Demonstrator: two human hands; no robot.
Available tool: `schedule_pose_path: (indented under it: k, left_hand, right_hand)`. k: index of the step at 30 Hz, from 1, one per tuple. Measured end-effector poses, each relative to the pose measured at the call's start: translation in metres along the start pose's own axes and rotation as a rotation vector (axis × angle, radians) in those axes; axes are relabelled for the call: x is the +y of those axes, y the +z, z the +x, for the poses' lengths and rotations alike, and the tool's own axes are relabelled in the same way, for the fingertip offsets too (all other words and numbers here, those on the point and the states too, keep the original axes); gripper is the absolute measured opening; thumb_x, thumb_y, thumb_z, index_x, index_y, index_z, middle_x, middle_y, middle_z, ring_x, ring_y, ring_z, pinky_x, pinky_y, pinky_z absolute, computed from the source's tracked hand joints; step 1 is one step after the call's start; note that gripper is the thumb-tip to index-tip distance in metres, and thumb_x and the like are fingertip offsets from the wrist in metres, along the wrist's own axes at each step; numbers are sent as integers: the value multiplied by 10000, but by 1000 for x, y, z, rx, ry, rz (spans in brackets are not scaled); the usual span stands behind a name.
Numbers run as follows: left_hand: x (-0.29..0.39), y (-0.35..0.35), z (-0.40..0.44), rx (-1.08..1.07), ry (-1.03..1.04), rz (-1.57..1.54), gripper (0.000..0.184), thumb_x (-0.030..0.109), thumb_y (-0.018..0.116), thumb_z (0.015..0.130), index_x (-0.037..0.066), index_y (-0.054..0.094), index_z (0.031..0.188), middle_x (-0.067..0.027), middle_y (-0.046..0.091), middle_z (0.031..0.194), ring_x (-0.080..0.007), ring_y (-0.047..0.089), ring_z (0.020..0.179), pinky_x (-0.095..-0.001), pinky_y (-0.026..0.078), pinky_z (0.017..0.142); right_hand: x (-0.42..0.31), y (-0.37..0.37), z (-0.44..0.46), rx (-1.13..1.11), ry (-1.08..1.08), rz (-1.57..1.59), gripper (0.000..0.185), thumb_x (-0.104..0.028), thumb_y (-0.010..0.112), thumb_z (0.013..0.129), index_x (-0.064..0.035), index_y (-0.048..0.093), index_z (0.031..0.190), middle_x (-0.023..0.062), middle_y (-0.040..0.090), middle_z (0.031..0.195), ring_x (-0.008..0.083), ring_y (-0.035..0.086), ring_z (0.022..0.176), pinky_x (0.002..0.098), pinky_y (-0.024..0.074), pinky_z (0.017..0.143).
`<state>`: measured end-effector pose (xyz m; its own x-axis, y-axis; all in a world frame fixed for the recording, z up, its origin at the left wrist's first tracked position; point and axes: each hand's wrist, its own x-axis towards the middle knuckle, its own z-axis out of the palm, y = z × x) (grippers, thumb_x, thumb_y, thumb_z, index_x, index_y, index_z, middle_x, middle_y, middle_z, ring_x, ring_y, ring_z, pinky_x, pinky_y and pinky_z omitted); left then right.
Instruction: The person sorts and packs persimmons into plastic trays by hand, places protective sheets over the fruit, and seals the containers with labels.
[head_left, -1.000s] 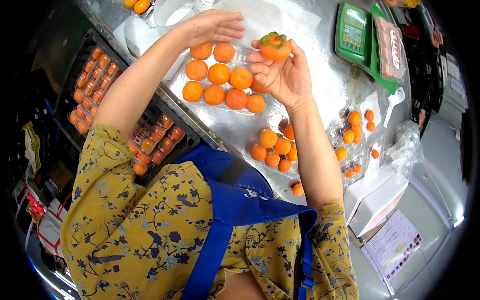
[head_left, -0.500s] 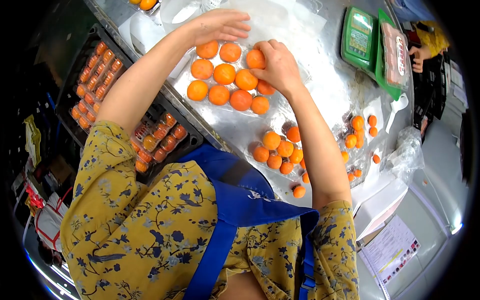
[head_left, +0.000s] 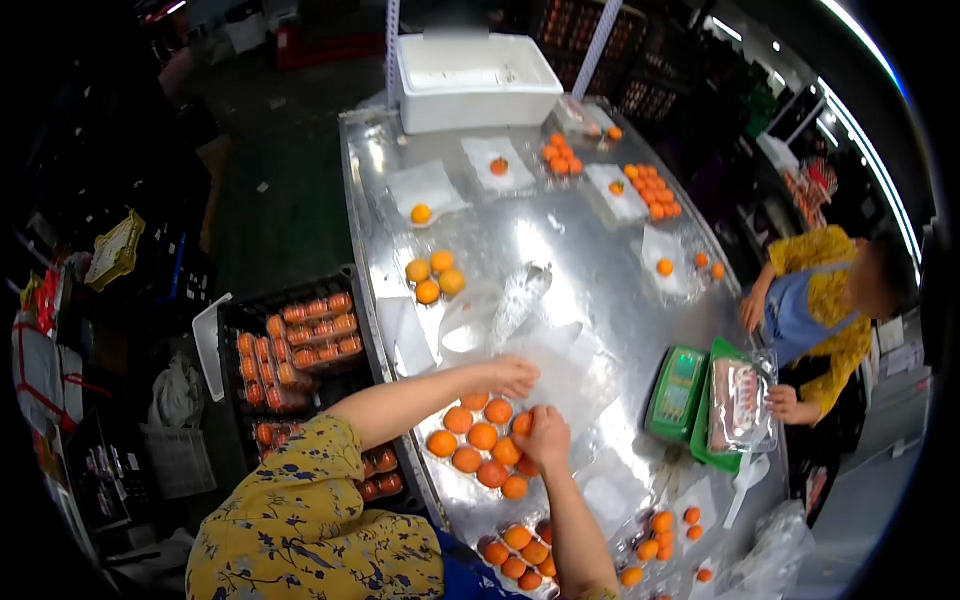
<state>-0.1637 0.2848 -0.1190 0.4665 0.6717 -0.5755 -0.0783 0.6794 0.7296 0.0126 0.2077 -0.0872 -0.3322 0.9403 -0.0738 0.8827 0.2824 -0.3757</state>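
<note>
Below my hands lies a clear plastic tray of oranges (head_left: 482,437) in rows on the metal table. My right hand (head_left: 547,438) is at the tray's right side, its fingers curled round an orange (head_left: 523,424) there. Just above the tray's top edge hovers my left hand (head_left: 512,376), fingers loosely stretched, with nothing seen in it. Clear plastic film (head_left: 570,370) lies beyond both hands. Nearer my body is another group of oranges (head_left: 517,538), partly behind my right forearm.
A black crate (head_left: 235,330) of packed orange boxes stands left of the table. A green scale (head_left: 677,390) sits at right, beside a wrapped pack (head_left: 738,405) touched by a co-worker's hand (head_left: 785,402). A white foam box (head_left: 480,85) stands at the far end.
My view has tilted up, bringing the far table and co-worker into sight. My right hand stays at the same orange; my left hand remains over the tray's top edge.
</note>
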Motion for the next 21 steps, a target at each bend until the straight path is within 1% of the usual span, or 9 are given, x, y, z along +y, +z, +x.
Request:
schedule_pose_path:
  k: [10,12,15,16,17,18,19,20,21]
  left_hand:
    - [-14,-4,0,47,7,94,387,346,596,855,108,544,1155,-69,583,1093,-235,598,970,-344,489,827]
    - [-21,-5,1,67,71,105,299,361,569,865,121,590,1043,-43,612,974,-201,597,880,-333,490,758]
    - [-51,-37,42,-100,551,701,136,240,547,880,120,598,843,-26,589,790,-154,520,719,-342,454,645]
    - [-58,-38,39,-145,436,302,132,208,547,883,95,597,836,-17,586,787,-137,522,735,-333,455,650]
    - [-43,-30,22,-103,252,290,156,220,551,885,75,593,928,-15,587,847,-136,541,759,-305,476,673]
    - [-34,-18,7,-8,116,91,235,232,561,883,73,564,1056,-35,585,942,-160,576,824,-295,494,736]
    - [-19,-10,-7,52,41,139,350,262,572,878,65,515,1162,-70,577,1058,-189,592,930,-315,481,826]
    - [-7,-1,-23,89,17,203,421,299,585,869,57,497,1202,-93,570,1121,-204,580,1014,-323,462,868]
    - [-4,0,-29,82,28,183,451,317,585,869,54,484,1221,-101,563,1142,-205,577,1024,-317,461,871]
  right_hand:
    - [-8,6,-3,28,-1,-111,341,-309,700,642,-80,589,870,114,567,856,311,578,815,422,476,720]
    - [-2,15,-1,46,-37,-175,331,-334,680,669,-81,584,860,114,574,849,314,583,806,427,479,704]
    - [1,13,-5,58,-37,-93,410,-393,678,705,-71,548,923,160,576,882,335,578,818,429,483,682]
    - [-3,2,-10,71,-53,-81,442,-363,684,710,-60,535,995,166,576,880,343,575,809,431,479,682]
    - [-1,-5,-16,193,-127,-35,444,-324,681,719,-59,541,1048,159,582,888,340,577,814,423,479,686]
    - [0,-15,-21,163,-80,-2,413,-270,680,725,-68,561,1065,149,595,925,328,587,824,404,485,688]
    - [3,-26,-28,287,-88,89,316,-230,682,722,-63,598,977,126,611,895,285,605,757,365,490,655]
    - [8,-35,-35,261,39,175,268,-235,675,722,-53,606,907,116,616,843,274,604,735,361,487,650]
    - [15,-39,-40,246,155,262,234,-240,669,721,-43,614,836,107,621,792,262,604,714,356,484,646]
